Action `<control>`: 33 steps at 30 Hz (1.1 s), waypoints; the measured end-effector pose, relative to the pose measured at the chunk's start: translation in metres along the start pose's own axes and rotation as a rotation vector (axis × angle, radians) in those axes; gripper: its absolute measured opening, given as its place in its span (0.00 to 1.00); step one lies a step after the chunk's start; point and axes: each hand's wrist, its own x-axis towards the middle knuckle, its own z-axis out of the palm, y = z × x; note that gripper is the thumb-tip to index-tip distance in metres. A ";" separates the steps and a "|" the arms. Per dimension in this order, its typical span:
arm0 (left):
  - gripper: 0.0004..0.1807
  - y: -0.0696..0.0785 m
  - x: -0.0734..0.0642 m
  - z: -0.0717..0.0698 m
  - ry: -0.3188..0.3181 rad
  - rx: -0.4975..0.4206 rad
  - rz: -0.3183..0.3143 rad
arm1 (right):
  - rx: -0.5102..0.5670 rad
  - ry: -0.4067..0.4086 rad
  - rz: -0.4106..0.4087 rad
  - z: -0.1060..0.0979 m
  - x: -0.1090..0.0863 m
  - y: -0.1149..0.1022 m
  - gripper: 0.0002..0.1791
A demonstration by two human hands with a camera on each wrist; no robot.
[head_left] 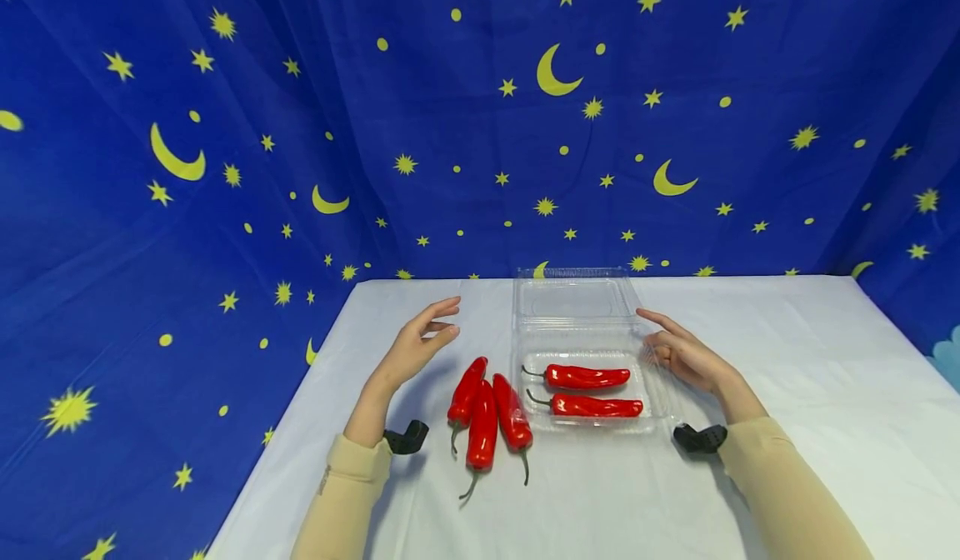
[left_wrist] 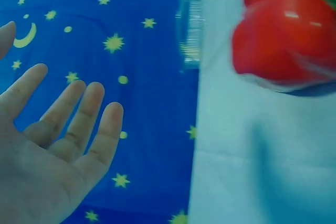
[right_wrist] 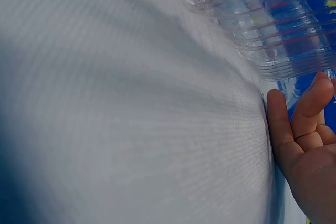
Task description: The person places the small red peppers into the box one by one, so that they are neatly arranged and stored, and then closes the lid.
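A clear plastic clamshell box (head_left: 652, 385) lies with its lid (head_left: 573, 297) folded back. Two red peppers, an upper one (head_left: 587, 377) and a lower one (head_left: 596, 406), lie sideways inside it, stems to the left. Left of the box are three loose red peppers: a left one (head_left: 467, 393), a middle one (head_left: 482, 431) and a right one (head_left: 512, 414). My left hand (head_left: 412, 347) hovers beyond them on the left, fingers relaxed and holding nothing. Beside the box's right wall is my right hand (head_left: 690, 358), fingers loosely bent; whether they touch the wall I cannot tell.
A white cloth (head_left: 810, 377) covers the table. Behind it and along its left side hangs a blue curtain (head_left: 465, 110) with yellow stars and moons. Black wrist devices, one left (head_left: 407, 437) and one right (head_left: 700, 438), sit by the sleeves.
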 end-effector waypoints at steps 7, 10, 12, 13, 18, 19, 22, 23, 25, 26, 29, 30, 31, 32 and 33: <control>0.29 -0.045 -0.003 0.017 -0.006 0.139 -0.113 | -0.003 0.013 0.007 -0.001 0.000 0.001 0.35; 0.30 -0.054 -0.008 0.022 -0.049 0.191 -0.114 | 0.002 0.011 0.006 0.000 -0.001 0.002 0.36; 0.30 -0.058 -0.010 0.024 -0.086 0.212 -0.115 | 0.007 0.006 0.005 0.000 -0.001 0.002 0.36; 0.30 -0.060 -0.011 0.025 -0.105 0.214 -0.117 | 0.009 0.005 0.003 0.000 -0.001 0.002 0.36; 0.32 -0.065 -0.012 0.029 -0.147 0.233 -0.132 | 0.002 0.008 -0.004 -0.002 -0.001 0.001 0.36; 0.32 -0.066 -0.013 0.030 -0.152 0.233 -0.142 | 0.001 0.011 0.000 -0.002 0.000 0.000 0.36; 0.31 -0.069 -0.014 0.033 -0.158 0.236 -0.152 | 0.000 0.014 0.003 -0.003 0.001 -0.001 0.36; 0.31 -0.070 -0.014 0.034 -0.160 0.236 -0.151 | 0.001 0.016 0.002 -0.003 0.001 -0.001 0.36; 0.30 -0.071 -0.015 0.036 -0.163 0.237 -0.154 | 0.004 0.020 0.003 -0.003 0.002 -0.002 0.36; 0.30 -0.071 -0.015 0.037 -0.166 0.235 -0.150 | 0.004 0.019 0.001 -0.003 0.002 -0.003 0.36; 0.29 -0.071 -0.017 0.040 -0.186 0.227 -0.160 | 0.003 0.017 0.006 -0.003 0.003 -0.003 0.35; 0.28 -0.071 -0.017 0.041 -0.193 0.225 -0.164 | 0.002 0.016 0.009 -0.003 0.003 -0.002 0.36; 0.28 -0.070 -0.018 0.041 -0.201 0.223 -0.163 | 0.002 0.015 0.011 -0.002 0.003 -0.002 0.35; 0.28 -0.070 -0.019 0.042 -0.206 0.222 -0.164 | 0.001 0.014 0.011 -0.002 0.002 -0.001 0.35; 0.29 -0.070 -0.019 0.043 -0.207 0.221 -0.168 | 0.003 0.014 0.012 -0.002 0.002 -0.001 0.35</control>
